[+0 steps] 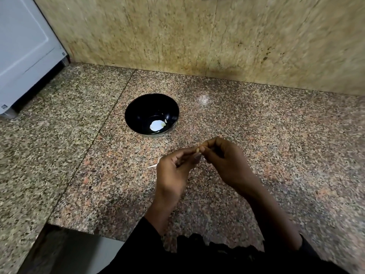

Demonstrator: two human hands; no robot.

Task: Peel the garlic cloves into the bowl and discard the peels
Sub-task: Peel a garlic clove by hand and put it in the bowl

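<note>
Your left hand point(173, 171) and right hand point(227, 163) meet fingertip to fingertip above the granite counter point(276, 135), just in front of the black bowl point(138, 107). Both pinch one small tan garlic clove point(197, 150) between curled fingers and thumbs; only its tip shows, so I can't tell how much skin is on it. One peeled white clove point(156, 125) lies on the bowl floor, with a smaller pale bit point(166, 121) touching its right side. A thin white peel strip point(153, 166) lies on the counter, sticking out from under your left hand. White appliance point(25, 46) sits far left against the stone backsplash point(197, 36).
</note>
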